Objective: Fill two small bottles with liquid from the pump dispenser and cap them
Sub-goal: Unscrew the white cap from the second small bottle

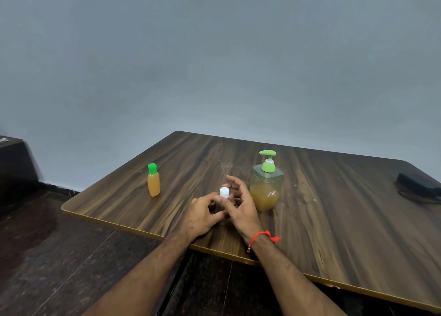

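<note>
A small bottle (153,183) full of orange liquid stands upright at the table's left, closed with a green cap. The pump dispenser (266,185), clear with a green pump head and about half full of orange liquid, stands just right of my hands. Between my hands is a second small bottle with a white cap (224,192) on top; its body is mostly hidden. My left hand (202,216) wraps the bottle's lower part. My right hand (239,202) sits beside the cap with fingers spread, touching it lightly or just off it.
The dark wood table (334,208) has its near edge running diagonally across the view. A black pouch with a cord (418,184) lies at the far right. A dark cabinet (14,163) stands left, against the blue wall. Dark stone floor lies below.
</note>
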